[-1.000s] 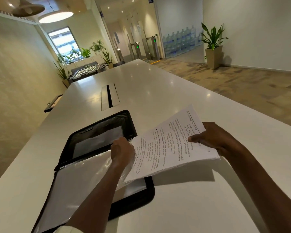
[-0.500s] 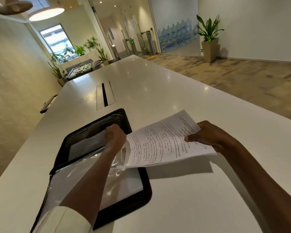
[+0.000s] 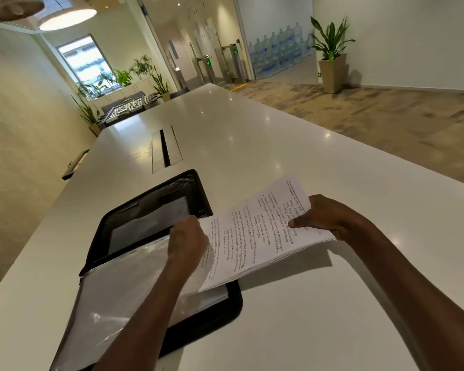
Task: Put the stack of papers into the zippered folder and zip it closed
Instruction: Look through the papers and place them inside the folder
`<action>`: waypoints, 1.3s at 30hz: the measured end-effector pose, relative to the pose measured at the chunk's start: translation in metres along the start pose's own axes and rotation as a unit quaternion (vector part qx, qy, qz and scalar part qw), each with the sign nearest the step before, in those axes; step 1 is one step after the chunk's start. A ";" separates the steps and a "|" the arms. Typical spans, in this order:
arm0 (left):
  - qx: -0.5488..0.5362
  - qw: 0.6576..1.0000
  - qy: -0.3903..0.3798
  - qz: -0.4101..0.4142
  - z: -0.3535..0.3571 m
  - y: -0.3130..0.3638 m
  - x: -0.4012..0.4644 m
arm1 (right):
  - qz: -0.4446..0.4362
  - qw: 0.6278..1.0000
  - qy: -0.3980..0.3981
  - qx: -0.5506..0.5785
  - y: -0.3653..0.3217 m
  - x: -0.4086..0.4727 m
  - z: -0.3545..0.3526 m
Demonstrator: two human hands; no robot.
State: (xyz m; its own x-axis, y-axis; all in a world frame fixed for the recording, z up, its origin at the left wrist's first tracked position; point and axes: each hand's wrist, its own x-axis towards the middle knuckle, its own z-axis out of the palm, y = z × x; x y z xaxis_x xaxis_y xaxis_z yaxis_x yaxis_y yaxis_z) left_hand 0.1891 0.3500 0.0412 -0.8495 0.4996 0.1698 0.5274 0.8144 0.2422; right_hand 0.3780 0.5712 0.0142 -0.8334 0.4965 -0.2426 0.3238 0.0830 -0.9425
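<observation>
The black zippered folder [image 3: 156, 204] lies open on the white table [image 3: 292, 162], with clear plastic sleeves [image 3: 118, 295] spread over its near half. A stack of printed papers [image 3: 257, 236] is held tilted above the folder's right edge. My right hand [image 3: 324, 216] pinches the stack's far right end, thumb on top. My left hand [image 3: 188, 238] grips the stack's left edge together with a lifted plastic sleeve, over the middle of the folder. The stack's lower left corner overlaps the folder's near half.
A cable slot with a metal flap [image 3: 165, 149] is set into the table just beyond the folder. The table's right edge borders a patterned floor with a potted plant [image 3: 331, 54]. A wall runs along the left.
The papers have slid left and lower over the folder. My left hand has shifted slightly along the stack's left edge; my right hand followed with the stack.
</observation>
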 end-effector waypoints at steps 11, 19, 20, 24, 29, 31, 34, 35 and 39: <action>0.064 0.995 -0.062 -0.033 -0.005 -0.026 -0.084 | 0.019 1.000 -0.012 0.003 0.007 0.004 0.001; 0.009 0.998 -0.045 -0.040 0.001 -0.009 -0.102 | 0.003 1.000 -0.017 -0.015 0.005 0.004 -0.011; 0.007 0.998 -0.041 -0.040 0.001 -0.008 -0.103 | 0.002 1.000 -0.020 -0.019 0.004 0.005 -0.012; -0.005 0.999 -0.033 -0.032 0.000 -0.003 -0.104 | 0.000 1.000 -0.026 -0.011 -0.003 0.010 -0.018; -0.037 0.998 -0.040 -0.031 -0.001 0.004 -0.098 | 0.026 0.999 -0.039 0.010 -0.011 0.022 -0.025; -0.052 0.997 -0.048 -0.038 -0.001 0.003 -0.095 | 0.032 0.999 -0.043 0.007 -0.012 0.026 -0.027; -0.068 0.995 -0.051 -0.046 0.002 0.000 -0.093 | 0.042 0.998 -0.049 0.010 -0.012 0.030 -0.024; -0.072 0.995 -0.050 -0.048 0.002 -0.001 -0.093 | 0.045 0.998 -0.051 0.012 -0.013 0.030 -0.022; -0.082 0.995 -0.044 -0.046 0.003 -0.002 -0.095 | 0.054 0.996 -0.061 0.021 -0.014 0.032 -0.004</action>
State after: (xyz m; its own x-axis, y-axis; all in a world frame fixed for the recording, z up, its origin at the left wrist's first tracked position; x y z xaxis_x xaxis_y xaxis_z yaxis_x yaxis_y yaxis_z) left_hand 0.2685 0.3023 0.0216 -0.8883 0.4556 0.0578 0.4378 0.8019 0.4066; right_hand 0.3489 0.5888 0.0205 -0.8431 0.3925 -0.3677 0.3988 -0.0024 -0.9170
